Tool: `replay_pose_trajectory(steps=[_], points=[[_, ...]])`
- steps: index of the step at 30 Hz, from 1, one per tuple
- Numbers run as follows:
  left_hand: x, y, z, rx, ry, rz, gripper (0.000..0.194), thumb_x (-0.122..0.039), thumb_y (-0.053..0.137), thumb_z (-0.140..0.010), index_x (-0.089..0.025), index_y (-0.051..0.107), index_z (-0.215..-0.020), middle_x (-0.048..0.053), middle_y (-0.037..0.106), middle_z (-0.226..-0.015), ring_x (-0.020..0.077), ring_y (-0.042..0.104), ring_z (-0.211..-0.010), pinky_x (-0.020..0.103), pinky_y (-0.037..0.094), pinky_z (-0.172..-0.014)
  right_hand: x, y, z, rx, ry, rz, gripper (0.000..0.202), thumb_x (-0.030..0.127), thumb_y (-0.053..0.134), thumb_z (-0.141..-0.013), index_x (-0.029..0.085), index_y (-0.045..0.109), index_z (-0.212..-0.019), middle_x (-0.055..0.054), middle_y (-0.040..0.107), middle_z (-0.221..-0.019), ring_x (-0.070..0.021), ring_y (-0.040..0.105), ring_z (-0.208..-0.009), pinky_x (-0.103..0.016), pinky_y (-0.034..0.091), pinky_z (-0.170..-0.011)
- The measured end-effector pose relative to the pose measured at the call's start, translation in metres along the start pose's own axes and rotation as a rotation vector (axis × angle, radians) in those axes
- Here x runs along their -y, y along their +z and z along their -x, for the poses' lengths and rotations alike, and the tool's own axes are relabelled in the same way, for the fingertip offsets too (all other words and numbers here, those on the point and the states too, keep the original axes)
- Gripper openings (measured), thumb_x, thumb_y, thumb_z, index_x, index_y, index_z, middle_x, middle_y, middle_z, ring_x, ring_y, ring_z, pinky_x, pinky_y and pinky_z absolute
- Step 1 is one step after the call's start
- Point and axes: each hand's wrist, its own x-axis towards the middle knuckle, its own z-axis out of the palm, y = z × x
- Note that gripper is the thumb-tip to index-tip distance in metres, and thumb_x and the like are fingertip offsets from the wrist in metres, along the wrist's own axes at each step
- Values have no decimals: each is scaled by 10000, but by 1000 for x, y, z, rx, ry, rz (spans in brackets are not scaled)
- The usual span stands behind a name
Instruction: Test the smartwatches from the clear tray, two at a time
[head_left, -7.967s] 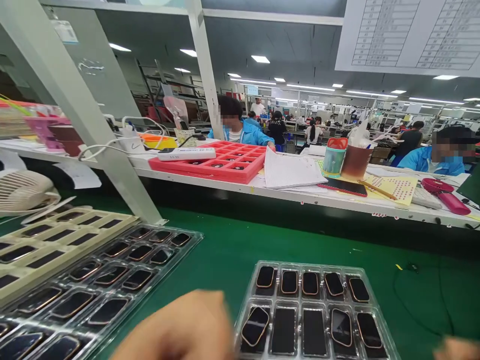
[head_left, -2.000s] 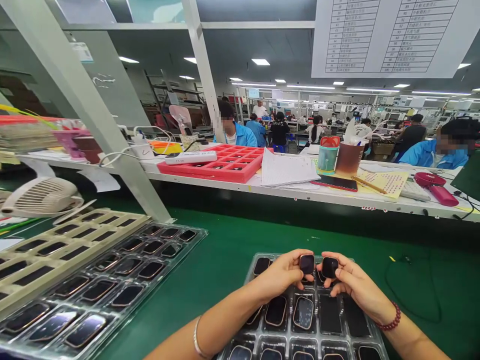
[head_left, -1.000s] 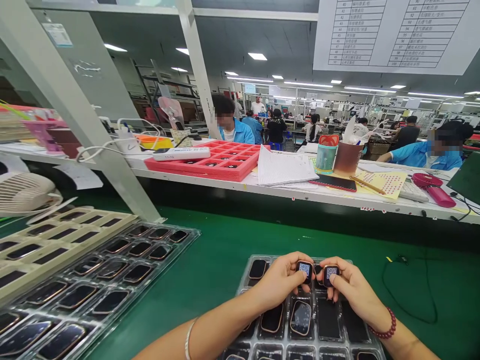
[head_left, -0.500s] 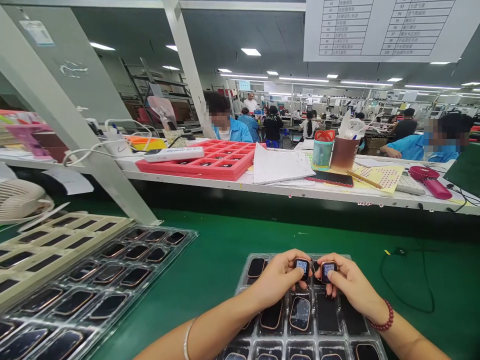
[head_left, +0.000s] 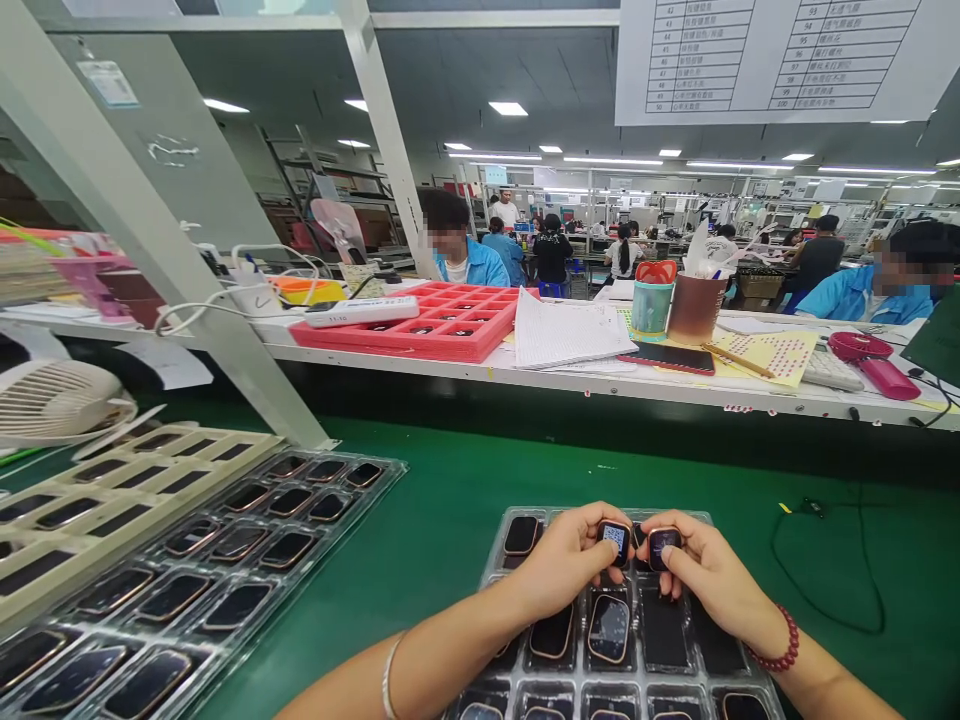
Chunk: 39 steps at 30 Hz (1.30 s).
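My left hand (head_left: 583, 548) is closed on a square smartwatch (head_left: 615, 538) whose lit screen shows a QR code; the thumb rests on the glass. In my right hand (head_left: 694, 555) is a second smartwatch (head_left: 664, 546), its screen mostly dark with some faint markings, the thumb on its front. Both are held side by side over a clear plastic tray (head_left: 517, 580). Dark-screened watches lie in several of its pockets, among them a gold-rimmed watch (head_left: 609, 628) just below my hands. Two pockets beneath my right hand hold no watch.
At the left lie another clear tray (head_left: 300, 560) of watches and a beige tray (head_left: 172, 440). A red foam tray (head_left: 465, 345), papers (head_left: 566, 330), cups (head_left: 694, 308) and a phone (head_left: 671, 357) sit on the shelf ahead. A cable (head_left: 862, 560) lies right. Co-workers sit beyond.
The screen of the watch in my right hand has gone from a QR code to a mostly dark display. Both hands keep their hold; the whole view has shifted slightly.
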Motion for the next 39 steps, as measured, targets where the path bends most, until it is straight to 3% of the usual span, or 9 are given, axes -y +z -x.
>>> replay_pose_trajectory(steps=[7, 10, 12, 15, 19, 24, 30, 34, 39], points=[[1, -1, 1, 39, 40, 19, 205, -285, 498, -802, -129, 545, -925, 50, 613, -810, 113, 598, -602, 183, 351, -461, -1, -1, -1, -5, -4, -17, 339, 476, 478, -844, 164, 571, -942, -31, 612, -755, -96, 517, -480, -226, 429, -444], [6, -1, -1, 21, 65, 42, 227, -170, 501, -770, -155, 512, -996, 37, 592, -856, 120, 596, -691, 187, 372, -508, 2, 0, 1, -29, -60, 67, 229, 296, 573, -805, 191, 551, -1008, -31, 617, -824, -155, 581, -709, -256, 475, -604], [9, -1, -1, 7, 102, 59, 325, -82, 534, -703, -174, 490, -1012, 22, 579, -884, 122, 579, -766, 202, 408, -598, 3, 1, 3, -9, -64, 85, 325, 185, 575, -775, 219, 516, -1093, -35, 616, -920, -173, 575, -818, -272, 474, -681], [12, -2, -1, -5, 123, 25, 315, -91, 573, -681, -175, 497, -975, 13, 575, -862, 116, 557, -749, 228, 418, -652, 2, 2, 4, 14, -6, 41, 345, 197, 508, -802, 223, 490, -1146, -55, 604, -989, -150, 575, -701, -254, 468, -564], [10, -3, -1, -6, 49, -8, 234, -182, 432, -791, -171, 504, -1013, 33, 586, -834, 126, 566, -661, 227, 386, -537, -1, 2, 1, -1, 7, 30, 243, 298, 463, -851, 189, 547, -1051, -59, 618, -897, -124, 538, -583, -242, 443, -497], [8, -2, -1, -45, 72, 45, 388, -55, 460, -684, -184, 479, -1049, 29, 586, -914, 139, 577, -786, 238, 420, -639, 3, 3, 2, 9, -36, 57, 212, 219, 562, -780, 197, 565, -991, -29, 619, -832, -139, 547, -645, -234, 436, -526], [11, -2, -2, -23, 101, 54, 255, -81, 522, -677, -158, 510, -920, 14, 584, -784, 120, 549, -692, 248, 425, -641, 2, 3, 2, 19, 5, 4, 304, 228, 498, -801, 201, 544, -1101, -66, 618, -963, -144, 585, -668, -255, 451, -531], [12, -2, -2, -35, 121, 63, 469, -48, 572, -632, -178, 482, -1074, 20, 594, -854, 126, 559, -749, 241, 422, -669, -2, 3, 2, 0, 20, -19, 370, 198, 561, -756, 218, 530, -1124, -62, 618, -1001, -147, 594, -686, -258, 463, -548], [7, -1, 0, -18, 46, 69, 290, -354, 484, -809, -134, 553, -984, 30, 594, -743, 95, 535, -543, 238, 405, -543, -4, 1, 2, 19, 10, -48, 301, 376, 461, -861, 175, 586, -1048, -70, 645, -884, -131, 586, -594, -254, 457, -521]])
